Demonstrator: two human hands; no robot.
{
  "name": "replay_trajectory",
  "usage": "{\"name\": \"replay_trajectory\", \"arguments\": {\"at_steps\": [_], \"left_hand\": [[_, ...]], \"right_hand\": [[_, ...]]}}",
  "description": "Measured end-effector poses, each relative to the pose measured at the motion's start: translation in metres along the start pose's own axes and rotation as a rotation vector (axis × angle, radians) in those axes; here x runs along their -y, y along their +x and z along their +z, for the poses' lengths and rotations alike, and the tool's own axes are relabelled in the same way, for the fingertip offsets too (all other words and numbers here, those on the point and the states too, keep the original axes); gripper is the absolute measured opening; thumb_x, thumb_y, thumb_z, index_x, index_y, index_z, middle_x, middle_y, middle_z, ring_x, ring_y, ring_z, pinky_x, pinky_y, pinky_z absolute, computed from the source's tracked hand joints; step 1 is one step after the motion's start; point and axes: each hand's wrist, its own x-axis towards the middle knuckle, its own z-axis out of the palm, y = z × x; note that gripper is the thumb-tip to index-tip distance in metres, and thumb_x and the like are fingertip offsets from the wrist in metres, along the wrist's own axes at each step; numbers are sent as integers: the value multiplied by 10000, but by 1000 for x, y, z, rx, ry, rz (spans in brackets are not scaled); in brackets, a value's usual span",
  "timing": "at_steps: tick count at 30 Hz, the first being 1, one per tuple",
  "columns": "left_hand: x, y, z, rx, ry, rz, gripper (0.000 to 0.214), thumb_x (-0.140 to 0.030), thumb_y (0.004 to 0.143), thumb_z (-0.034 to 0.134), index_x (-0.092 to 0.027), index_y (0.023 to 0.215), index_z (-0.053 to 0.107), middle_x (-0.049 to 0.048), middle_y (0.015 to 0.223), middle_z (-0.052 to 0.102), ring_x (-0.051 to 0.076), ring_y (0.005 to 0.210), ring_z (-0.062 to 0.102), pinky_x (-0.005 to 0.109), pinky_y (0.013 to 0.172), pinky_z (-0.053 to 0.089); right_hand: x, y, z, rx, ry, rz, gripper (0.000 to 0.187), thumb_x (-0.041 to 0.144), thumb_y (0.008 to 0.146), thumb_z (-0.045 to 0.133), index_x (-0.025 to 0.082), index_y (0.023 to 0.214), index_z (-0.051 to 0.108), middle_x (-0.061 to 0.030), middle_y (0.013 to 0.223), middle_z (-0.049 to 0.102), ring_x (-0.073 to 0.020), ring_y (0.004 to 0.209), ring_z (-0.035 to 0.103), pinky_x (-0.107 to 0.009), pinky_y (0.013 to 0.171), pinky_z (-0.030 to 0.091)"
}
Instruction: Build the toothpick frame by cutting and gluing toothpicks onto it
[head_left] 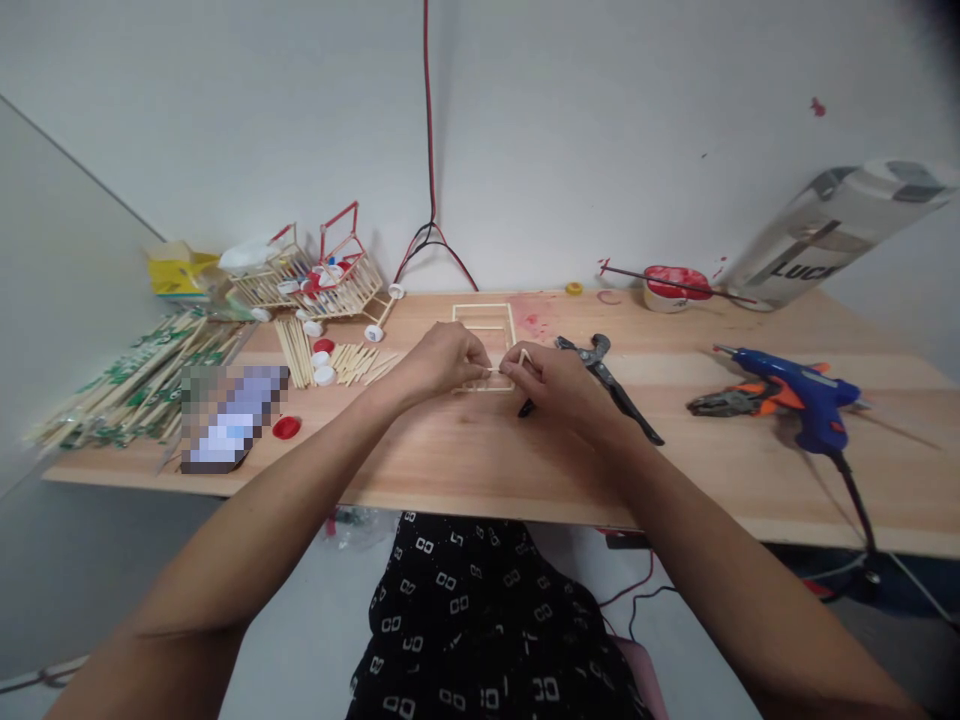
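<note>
A small rectangular frame of thin wooden sticks [484,308] lies on the table in front of me, its near part partly behind my hands. My left hand [454,358] is closed in a pinch over the frame's near side, with a thin wooden stick [491,370] at its fingertips. Opposite it, my right hand [544,375] is also pinched, almost touching the left, and a short pale stick end [525,354] shows between its fingers. Whether both hands grip one stick or two, I cannot tell. Black-handled pliers [619,395] lie just beyond the right hand.
A blue glue gun [799,385] with a cable and orange-handled pliers [727,400] are at right. Red paint in a tub [677,285] stands behind. Stick-built carts [341,285], cut sticks [356,362], a phone [236,420], a red cap [286,428] and packaged sticks [127,385] occupy the left.
</note>
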Motion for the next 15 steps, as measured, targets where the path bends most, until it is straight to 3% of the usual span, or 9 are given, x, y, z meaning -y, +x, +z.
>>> {"name": "replay_trajectory", "arguments": {"at_steps": [10,15], "left_hand": [[2,3,2,-18,15,1,68,-142,710,696,-148,721,762,33,656,716,137,628,619,220,593,403],[8,2,-3,15,-92,21,84,-200,721,704,-155,741,772,8,610,692,128,593,593,216,604,397]], "right_hand": [[1,0,0,8,-9,8,182,297,889,524,172,823,639,27,583,519,-127,582,478,-243,598,304],[0,0,1,2,10,-1,181,295,888,518,173,821,634,22,598,534,-130,598,490,-243,602,311]]}}
